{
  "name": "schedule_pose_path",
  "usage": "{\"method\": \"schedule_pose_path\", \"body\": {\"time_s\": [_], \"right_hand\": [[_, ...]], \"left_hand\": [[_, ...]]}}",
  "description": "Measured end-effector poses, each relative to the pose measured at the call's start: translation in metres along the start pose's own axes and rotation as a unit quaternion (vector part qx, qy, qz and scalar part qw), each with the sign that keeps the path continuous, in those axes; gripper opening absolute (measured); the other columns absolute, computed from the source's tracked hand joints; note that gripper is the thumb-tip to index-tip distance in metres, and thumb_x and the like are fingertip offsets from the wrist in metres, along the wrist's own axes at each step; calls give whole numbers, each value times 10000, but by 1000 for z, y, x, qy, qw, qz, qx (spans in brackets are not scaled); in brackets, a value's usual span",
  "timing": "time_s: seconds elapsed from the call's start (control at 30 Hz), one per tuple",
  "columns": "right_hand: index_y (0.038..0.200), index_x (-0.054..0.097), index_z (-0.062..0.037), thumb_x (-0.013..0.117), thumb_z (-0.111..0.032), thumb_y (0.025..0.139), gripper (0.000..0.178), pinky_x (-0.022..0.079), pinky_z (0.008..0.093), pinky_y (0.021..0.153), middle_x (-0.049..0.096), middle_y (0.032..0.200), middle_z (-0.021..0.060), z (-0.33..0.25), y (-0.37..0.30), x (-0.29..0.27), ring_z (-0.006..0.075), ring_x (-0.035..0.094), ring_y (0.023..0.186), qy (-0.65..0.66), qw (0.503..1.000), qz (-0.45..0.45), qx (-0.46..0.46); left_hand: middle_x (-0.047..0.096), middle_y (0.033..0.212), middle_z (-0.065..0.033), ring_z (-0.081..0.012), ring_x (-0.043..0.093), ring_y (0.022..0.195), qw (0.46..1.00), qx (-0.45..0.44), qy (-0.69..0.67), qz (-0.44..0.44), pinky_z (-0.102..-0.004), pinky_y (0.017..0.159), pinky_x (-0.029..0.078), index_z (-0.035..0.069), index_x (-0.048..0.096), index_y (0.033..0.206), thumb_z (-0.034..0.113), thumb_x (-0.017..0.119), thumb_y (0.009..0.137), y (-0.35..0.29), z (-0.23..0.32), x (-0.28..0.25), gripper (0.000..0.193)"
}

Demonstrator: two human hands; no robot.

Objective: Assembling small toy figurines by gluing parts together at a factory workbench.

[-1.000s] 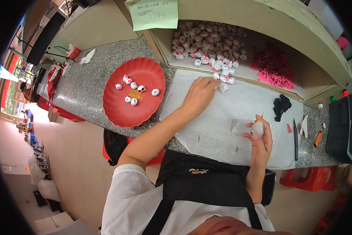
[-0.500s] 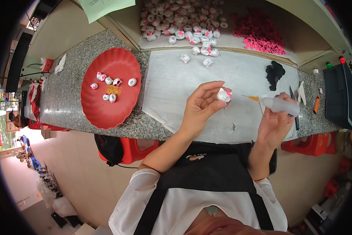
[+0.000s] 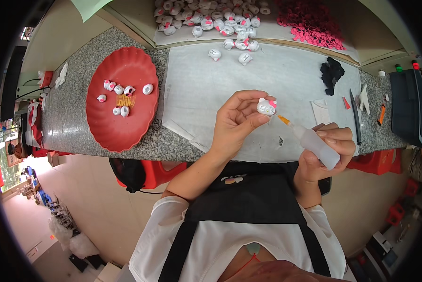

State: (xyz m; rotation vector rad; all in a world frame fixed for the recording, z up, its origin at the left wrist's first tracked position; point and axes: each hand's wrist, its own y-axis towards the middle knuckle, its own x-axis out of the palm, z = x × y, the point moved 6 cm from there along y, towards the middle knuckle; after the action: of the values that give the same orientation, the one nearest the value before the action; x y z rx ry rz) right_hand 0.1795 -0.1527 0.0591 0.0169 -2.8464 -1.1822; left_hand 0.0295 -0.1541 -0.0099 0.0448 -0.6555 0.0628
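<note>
Pinched between the thumb and fingers of my left hand is a small white cat-head figurine with a pink bow, held up over the white paper. My right hand grips a translucent squeeze bottle, tilted so that its orange needle tip points up and left. The needle's end is at the lower edge of the figurine; I cannot tell if it touches. Two similar white heads lie apart on the paper beyond my hands.
To the left a red scalloped tray holds several white heads. Many more heads are heaped at the back, beside a pile of pink pieces. At right lie a black cloth, a dark pen-like tool and an orange cutter.
My right hand has turned the bottle and brought its needle left and down to the figurine. The left hand still holds the figurine in nearly the same place.
</note>
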Motion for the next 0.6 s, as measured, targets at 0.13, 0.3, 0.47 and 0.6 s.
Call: {"method": "schedule_pose_path", "body": {"time_s": [0.13,0.3,0.47,0.6], "right_hand": [[817,409,-51,689,-218,610,385,399,239,474,425,744,70,1,-1,0,128,433,553,-6,1000,-3,5],[815,416,-50,693,-213,612,380,399,232,468,428,736,66,0,0,1,123,434,541,-12,1000,-19,1],[841,448,-41,712,-91,574,379,422,230,526,454,785,85,-1,-1,0,143,479,578,35,999,-41,4],[841,446,-38,699,-65,573,370,419,232,519,452,787,88,-2,1,-4,140,470,570,41,999,-31,1]], "left_hand": [[507,986,-146,-166,514,884,1000,-2,2,-5,-271,791,404,-16,415,1011,-35,551,694,0,-1,0,345],[509,983,-149,-167,511,892,1000,1,5,-4,-269,796,399,-15,419,1008,-41,552,689,1,-1,2,347],[512,975,-148,-173,515,887,1000,-4,13,2,-289,792,412,-12,423,1005,-28,558,689,0,-3,-1,344],[514,971,-143,-177,519,877,1000,-8,-5,-1,-310,780,429,-10,423,1004,10,576,690,1,-3,1,350]]}}
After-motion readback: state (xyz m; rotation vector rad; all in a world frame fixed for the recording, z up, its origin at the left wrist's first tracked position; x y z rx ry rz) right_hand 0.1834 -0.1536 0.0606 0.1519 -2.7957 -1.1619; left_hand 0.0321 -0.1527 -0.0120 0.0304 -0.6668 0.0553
